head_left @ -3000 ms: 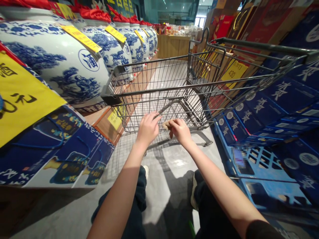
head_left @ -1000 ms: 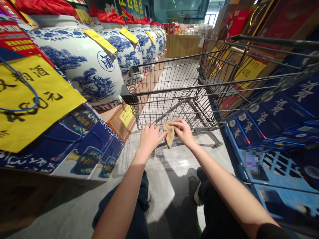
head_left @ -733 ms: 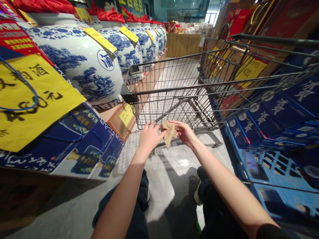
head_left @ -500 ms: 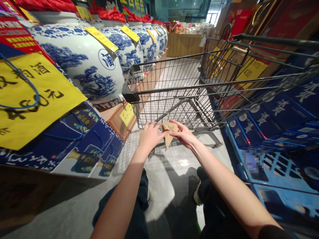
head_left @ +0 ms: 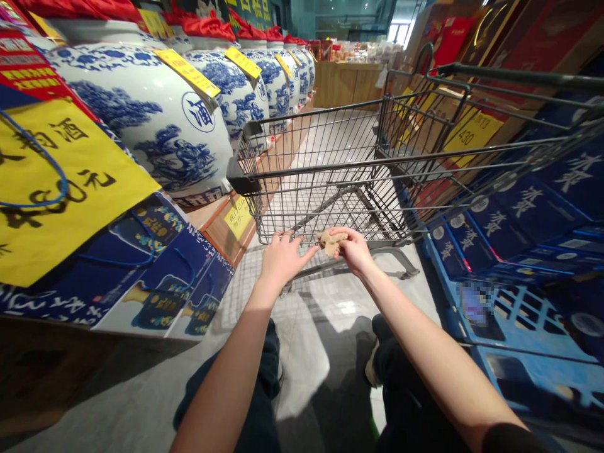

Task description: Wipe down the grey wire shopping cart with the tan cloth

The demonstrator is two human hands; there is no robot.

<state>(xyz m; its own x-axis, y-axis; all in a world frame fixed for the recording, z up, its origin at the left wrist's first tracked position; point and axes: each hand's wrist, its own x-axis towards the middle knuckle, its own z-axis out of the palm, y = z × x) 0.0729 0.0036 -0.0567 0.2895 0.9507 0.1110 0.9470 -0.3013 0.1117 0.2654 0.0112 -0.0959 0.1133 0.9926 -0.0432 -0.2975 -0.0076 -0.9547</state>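
Note:
A crumpled tan cloth (head_left: 333,243) is bunched in the fingers of my right hand (head_left: 355,251), just in front of the near side of a black wire shopping cart (head_left: 325,170). My left hand (head_left: 285,259) is left of the cloth, palm down, its fingers spread by the cart's lower wires and its thumb pointing at the cloth's left edge. Nothing shows in my left hand. Whether the left fingers touch the wires cannot be made out.
Large blue-and-white jars (head_left: 165,119) with red cloth tops line the left, behind blue gift bags (head_left: 155,270) and a yellow sign (head_left: 61,189). Blue boxes (head_left: 500,220) and a light blue pallet (head_left: 523,321) stand on the right.
The cloth has moved a little to the right with my right hand and is more bunched, its hanging corner no longer showing. My left thumb has come away from it.

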